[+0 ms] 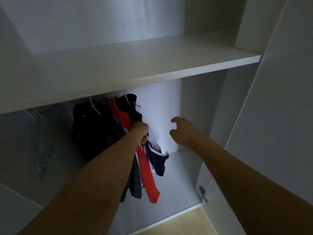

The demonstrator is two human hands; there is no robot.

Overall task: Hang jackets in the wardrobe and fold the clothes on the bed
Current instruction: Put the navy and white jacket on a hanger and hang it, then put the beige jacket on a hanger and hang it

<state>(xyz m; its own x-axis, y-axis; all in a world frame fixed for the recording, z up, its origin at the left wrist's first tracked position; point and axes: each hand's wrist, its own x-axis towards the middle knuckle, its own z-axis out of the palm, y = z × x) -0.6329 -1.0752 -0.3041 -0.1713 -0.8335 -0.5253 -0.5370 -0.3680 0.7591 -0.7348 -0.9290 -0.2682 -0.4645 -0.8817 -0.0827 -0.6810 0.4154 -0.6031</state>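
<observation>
Inside the white wardrobe (pixel 199 116) several jackets hang on white hangers under the shelf: a black one (pixel 91 126) at the left, a red one (pixel 147 175) in the middle and a navy-and-white one (pixel 157 160) at the right. My left hand (pixel 141 132) grips the front of the navy-and-white jacket at mid height. To its right my right hand (pixel 183 131) is held in the air, fingers loosely curved, holding nothing and touching no cloth.
A broad white shelf (pixel 135 68) runs across just above the hanging rail. Several bare hangers (pixel 40 143) hang in the dark at the left. The wardrobe floor (pixel 179 187) lies below, the open door with its hinge (pixel 203 195) stands at the right, and wood flooring (pixel 183 224) shows beneath.
</observation>
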